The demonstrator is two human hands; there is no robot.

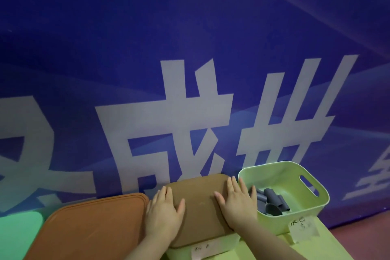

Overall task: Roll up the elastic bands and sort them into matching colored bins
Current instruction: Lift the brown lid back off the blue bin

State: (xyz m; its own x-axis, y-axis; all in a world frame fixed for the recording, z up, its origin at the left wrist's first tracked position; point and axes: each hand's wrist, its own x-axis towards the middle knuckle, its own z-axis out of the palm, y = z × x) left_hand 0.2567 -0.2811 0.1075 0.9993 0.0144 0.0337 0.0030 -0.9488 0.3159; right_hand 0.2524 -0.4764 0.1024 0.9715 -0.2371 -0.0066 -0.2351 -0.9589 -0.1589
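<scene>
Atop the brown lid (200, 217) the left hand (163, 211) and right hand (236, 202) rest flat, fingers straight, gripping nothing, while the rolled bands (274, 199), probably grey, lie in the open green bin (316, 188) just right of the nearer right hand.

Blue banner (190, 27) with large white characters behind light-green tabletop (329, 249), reddish floor (369, 245) at lower right

Dim, blue-tinted and soft throughout, with wide-angle bending and green tint lower left.
</scene>
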